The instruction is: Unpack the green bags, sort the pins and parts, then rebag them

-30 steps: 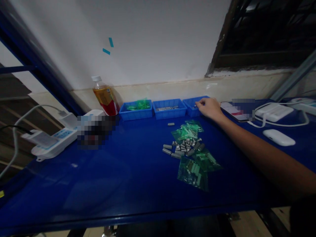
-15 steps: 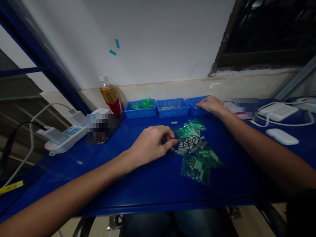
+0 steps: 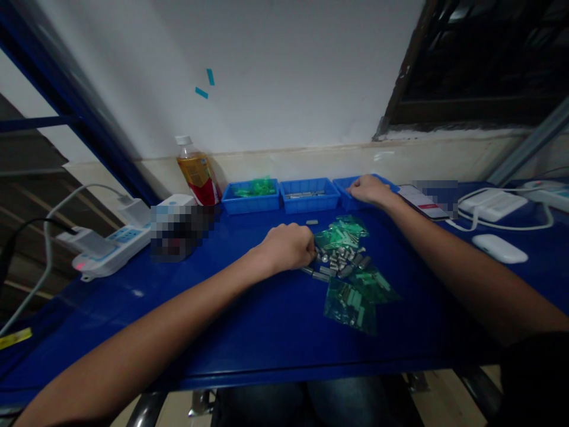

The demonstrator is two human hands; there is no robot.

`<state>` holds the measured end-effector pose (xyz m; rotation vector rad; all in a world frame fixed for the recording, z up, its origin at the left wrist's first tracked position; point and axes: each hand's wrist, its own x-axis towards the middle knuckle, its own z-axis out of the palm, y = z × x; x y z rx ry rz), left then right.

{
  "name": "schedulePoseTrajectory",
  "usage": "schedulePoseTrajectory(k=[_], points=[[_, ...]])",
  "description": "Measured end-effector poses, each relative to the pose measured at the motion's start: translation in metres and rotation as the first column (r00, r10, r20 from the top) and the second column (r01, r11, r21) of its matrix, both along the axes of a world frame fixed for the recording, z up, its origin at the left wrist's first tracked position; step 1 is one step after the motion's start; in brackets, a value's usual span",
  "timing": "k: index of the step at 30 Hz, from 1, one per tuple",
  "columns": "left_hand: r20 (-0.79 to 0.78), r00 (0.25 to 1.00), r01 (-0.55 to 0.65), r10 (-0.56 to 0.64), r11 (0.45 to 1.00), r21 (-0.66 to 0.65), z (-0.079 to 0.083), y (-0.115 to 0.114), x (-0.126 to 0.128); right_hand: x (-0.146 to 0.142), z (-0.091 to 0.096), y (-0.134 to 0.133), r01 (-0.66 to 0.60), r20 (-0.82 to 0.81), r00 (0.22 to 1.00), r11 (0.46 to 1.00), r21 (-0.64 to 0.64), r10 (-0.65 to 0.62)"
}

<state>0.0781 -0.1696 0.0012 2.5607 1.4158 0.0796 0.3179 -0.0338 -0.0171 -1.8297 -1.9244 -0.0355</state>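
Touching metal pieces; bottle label illegible.

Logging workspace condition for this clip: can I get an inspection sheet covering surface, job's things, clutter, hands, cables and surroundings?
Surface: blue table, glossy.
Job's things: pile of small metal pieces among green bags; one stray metal piece lies apart; three blue trays stand in a row by the wall.
Clutter: bottle, white case, white box.
Hands: left hand is curled, with its fingers at the pile's edge; right hand is at the rightmost tray; whether either holds anything is unclear.
Cables: white cable runs by the white box; power strip with leads sits at far left.
Surroundings: white wall, dark window.
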Motion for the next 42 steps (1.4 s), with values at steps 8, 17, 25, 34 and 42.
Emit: schedulePoseTrajectory(k=[8, 17, 25, 34, 42], points=[[0.142, 0.977, 0.141, -0.158, 0.983, 0.120, -0.013, 0.002, -0.003, -0.027, 0.004, -0.083, -0.097, 0.060, 0.995, 0.954, 0.285, 0.083], [0.144, 0.984, 0.071, -0.103, 0.975, 0.210, -0.023, -0.007, -0.013, -0.076, 0.005, -0.132, -0.568, 0.026, 0.822, 0.814, 0.117, 0.570], [0.732, 0.672, -0.060, 0.112, 0.994, -0.097, -0.029, 0.005, -0.011, -0.079, -0.003, -0.133, -0.643, -0.061, 0.744, 0.738, 0.203, 0.665], [0.874, 0.451, 0.082, 0.180, 0.967, -0.241, -0.035, 0.010, -0.011, -0.075, -0.004, -0.132, -0.659, 0.010, 0.732, 0.703, 0.269, 0.682], [0.817, 0.575, 0.025, -0.041, 0.999, 0.033, -0.026, 0.001, -0.008, -0.078, -0.005, -0.131, -0.526, -0.171, 0.794, 0.800, 0.291, 0.584]])
